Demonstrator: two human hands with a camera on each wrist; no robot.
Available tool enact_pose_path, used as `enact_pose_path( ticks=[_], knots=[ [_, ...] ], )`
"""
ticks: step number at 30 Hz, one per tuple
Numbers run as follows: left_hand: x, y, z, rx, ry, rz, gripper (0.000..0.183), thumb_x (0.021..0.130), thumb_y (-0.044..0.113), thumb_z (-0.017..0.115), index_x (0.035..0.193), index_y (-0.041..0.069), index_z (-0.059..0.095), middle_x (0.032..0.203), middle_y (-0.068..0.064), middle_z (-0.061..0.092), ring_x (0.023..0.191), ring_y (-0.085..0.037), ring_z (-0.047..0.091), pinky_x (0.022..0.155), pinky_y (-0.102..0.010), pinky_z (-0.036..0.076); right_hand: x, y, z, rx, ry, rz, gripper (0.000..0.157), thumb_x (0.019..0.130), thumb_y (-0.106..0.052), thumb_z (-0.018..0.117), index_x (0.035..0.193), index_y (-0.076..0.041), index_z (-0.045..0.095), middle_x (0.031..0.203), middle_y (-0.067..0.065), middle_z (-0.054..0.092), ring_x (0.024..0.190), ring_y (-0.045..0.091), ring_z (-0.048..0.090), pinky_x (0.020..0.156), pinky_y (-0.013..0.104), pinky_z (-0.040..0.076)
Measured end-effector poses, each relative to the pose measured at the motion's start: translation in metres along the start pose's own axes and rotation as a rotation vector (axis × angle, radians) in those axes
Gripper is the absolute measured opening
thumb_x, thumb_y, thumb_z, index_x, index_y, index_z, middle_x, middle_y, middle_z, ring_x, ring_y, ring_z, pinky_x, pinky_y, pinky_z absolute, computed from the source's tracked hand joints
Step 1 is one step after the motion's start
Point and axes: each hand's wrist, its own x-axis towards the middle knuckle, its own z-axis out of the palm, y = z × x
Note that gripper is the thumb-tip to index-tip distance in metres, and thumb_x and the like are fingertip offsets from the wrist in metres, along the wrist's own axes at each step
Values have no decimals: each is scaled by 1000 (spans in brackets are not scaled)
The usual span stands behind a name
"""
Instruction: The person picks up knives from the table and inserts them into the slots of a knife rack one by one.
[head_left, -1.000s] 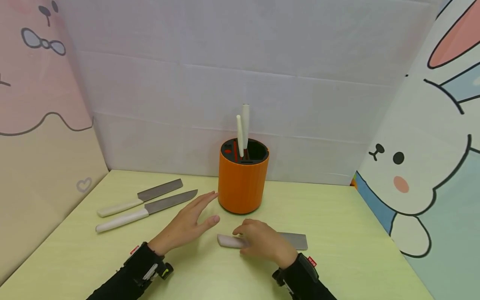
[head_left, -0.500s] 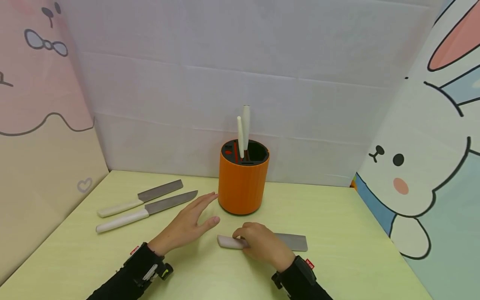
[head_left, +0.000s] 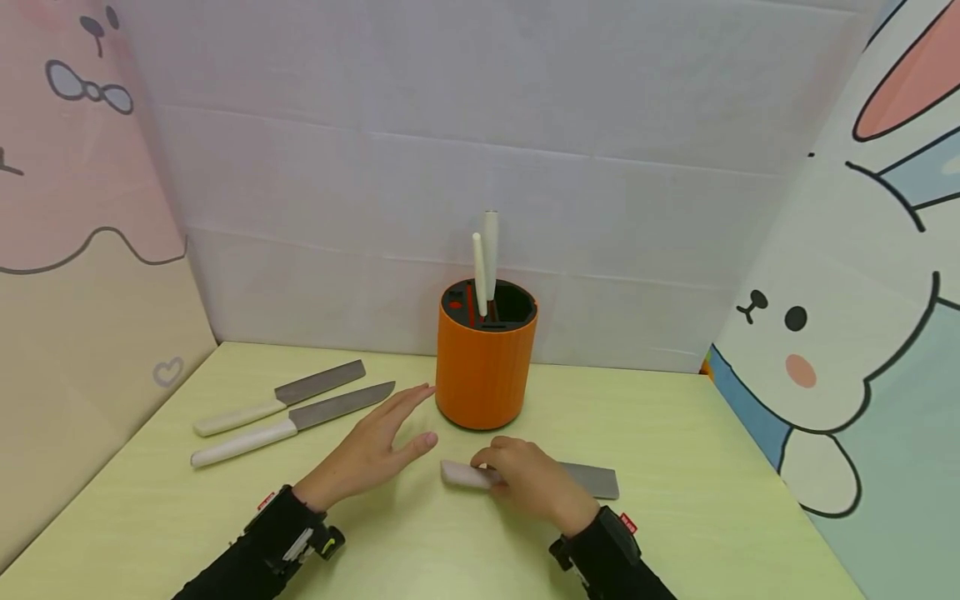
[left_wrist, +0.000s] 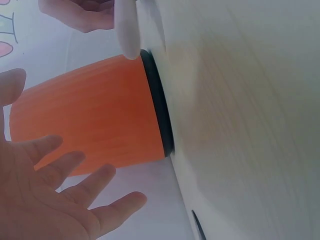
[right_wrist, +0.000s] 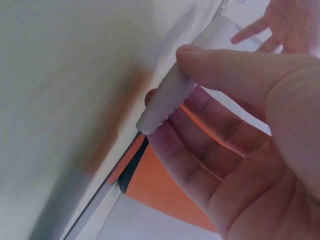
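Note:
My right hand [head_left: 534, 483] pinches the pale handle [right_wrist: 170, 95] of a broad, square-ended cleaver [head_left: 594, 481] between thumb and fingers. Its handle end is tilted a little off the table; part of the blade is hidden behind the hand. My left hand [head_left: 372, 450] is held with fingers spread, beside the orange round knife block [head_left: 483, 375]. Whether its fingertips touch the block I cannot tell. Two white-handled knives [head_left: 491, 250] stand upright in the block's black slotted top. In the left wrist view the block [left_wrist: 95, 115] appears behind the open palm [left_wrist: 40, 205].
On the table's left lie a second square-ended knife [head_left: 318, 382] and a pointed kitchen knife [head_left: 341, 406], side by side with handles toward the left. A white wall [head_left: 337, 183] rises behind the table [head_left: 675, 442]. Cartoon-printed panels [head_left: 840, 350] flank it.
The right hand has closed more firmly around the cleaver's handle and raised it slightly, shifting it a touch to the right. My left hand has stayed almost still.

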Motion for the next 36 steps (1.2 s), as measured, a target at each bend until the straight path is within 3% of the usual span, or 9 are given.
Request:
enact_pose_path(
  ticks=[6,13,19,25,36],
  knots=[
    [0,0,0,12,-2,12,64,94,58,49,149,35,25,151,0,31,134,-18,31,101,-54,37,-2,5,-12,14,39,-3,27,85,-10,73,111,-16,67,95,-6,61,84,7,54,78,26,51],
    [-1,0,-2,7,-12,7,65,95,58,48,150,32,25,151,1,29,134,-21,31,101,-57,36,-7,10,-29,56,161,-62,30,82,-6,74,110,-14,66,94,-5,60,83,8,56,75,26,52],
    [-1,0,-3,0,-11,2,64,95,58,48,149,34,24,151,2,29,135,-20,30,102,-56,36,-15,13,-46,169,214,-81,35,82,-5,75,113,-16,64,96,-8,59,82,7,56,73,31,55],
    [0,1,-2,-2,-15,7,64,95,58,49,149,35,24,151,2,29,134,-20,31,101,-56,37,-24,15,-62,281,272,-69,42,84,-5,73,121,-19,59,101,-9,59,83,7,59,75,27,54],
    [-1,3,0,-7,-19,-10,64,94,58,50,149,36,24,151,4,29,134,-16,30,102,-54,36,-30,11,-83,422,441,-58,50,86,-6,70,130,-20,52,109,-4,60,93,12,61,78,31,55]
  ],
)
